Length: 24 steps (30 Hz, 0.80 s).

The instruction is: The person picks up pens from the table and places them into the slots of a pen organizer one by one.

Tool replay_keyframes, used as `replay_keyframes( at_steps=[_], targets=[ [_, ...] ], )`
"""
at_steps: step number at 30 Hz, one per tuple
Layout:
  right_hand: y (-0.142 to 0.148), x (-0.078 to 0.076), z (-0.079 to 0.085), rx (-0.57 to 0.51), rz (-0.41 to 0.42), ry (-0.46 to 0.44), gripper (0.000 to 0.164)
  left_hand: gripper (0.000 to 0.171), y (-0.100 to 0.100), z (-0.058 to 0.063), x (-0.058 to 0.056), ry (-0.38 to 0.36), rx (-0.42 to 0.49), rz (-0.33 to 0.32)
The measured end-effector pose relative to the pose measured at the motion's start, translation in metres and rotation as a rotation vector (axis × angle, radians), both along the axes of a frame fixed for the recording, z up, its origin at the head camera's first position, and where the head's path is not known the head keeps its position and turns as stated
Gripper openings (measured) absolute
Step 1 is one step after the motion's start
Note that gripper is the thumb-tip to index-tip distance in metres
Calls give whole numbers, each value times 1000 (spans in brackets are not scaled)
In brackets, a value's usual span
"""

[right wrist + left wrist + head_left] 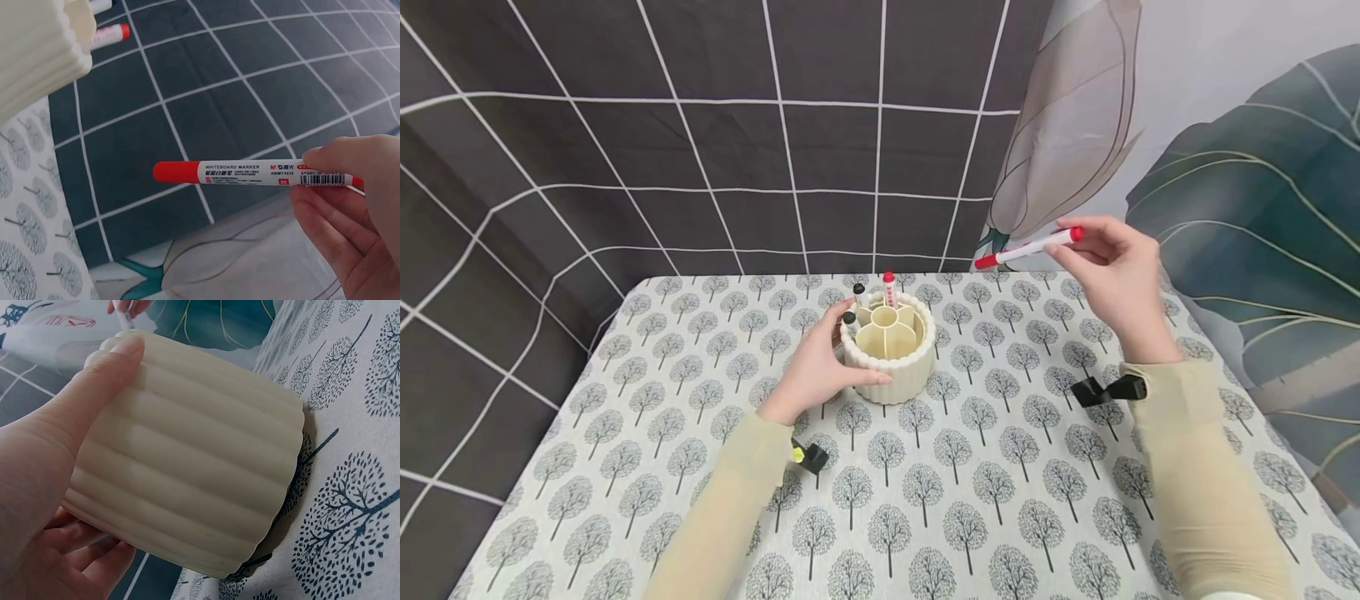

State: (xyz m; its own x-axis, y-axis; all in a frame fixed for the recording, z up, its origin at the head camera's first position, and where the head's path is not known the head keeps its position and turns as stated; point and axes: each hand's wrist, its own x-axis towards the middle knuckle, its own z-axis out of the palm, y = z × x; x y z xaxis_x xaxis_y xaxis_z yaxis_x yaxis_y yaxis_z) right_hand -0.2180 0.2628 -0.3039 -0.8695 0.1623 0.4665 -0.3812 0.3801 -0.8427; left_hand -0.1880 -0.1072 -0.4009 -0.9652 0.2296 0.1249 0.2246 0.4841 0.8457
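A cream ribbed pen holder (pixel 891 379) with several compartments stands on the table. My left hand (pixel 820 367) grips its left side, thumb along the front near the scalloped rim and fingers round the back, as the left wrist view (pixel 94 425) also shows. Two black-capped markers (pixel 859 292) and a red-capped marker (pixel 890 287) stand in its rear and left compartments. Up to the right, my right hand (pixel 1120 275) pinches a red-and-white whiteboard marker (pixel 244 174) near one end. That marker is held in the air, its red cap pointing left toward the holder.
A cloth printed with grey trees (pixel 887 500) covers the table. Behind it hangs a dark curtain with a white grid (pixel 827 150), and a leaf-patterned curtain (pixel 1240 192) hangs at the right. Black straps with small mounts sit at both wrists.
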Motion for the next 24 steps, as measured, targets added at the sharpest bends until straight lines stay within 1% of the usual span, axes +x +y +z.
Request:
replay_keyframes(
  at_steps=[4, 9, 16, 20, 24],
  targets=[
    [-6, 2, 4, -23, 25, 38, 32, 131, 0, 0, 0, -6, 11, -6],
    [-15, 7, 8, -68, 76, 81, 32, 131, 0, 0, -1, -7, 8, -3],
    [-29, 18, 17, -54, 117, 128, 33, 130, 0, 2, 0, -3, 10, -6],
    [-37, 24, 21, -65, 160, 148, 33, 130, 0, 2, 1, -1, 7, -8],
    [-46, 29, 24, -44, 196, 158, 34, 129, 0, 2, 1, -3, 11, -12]
  ],
)
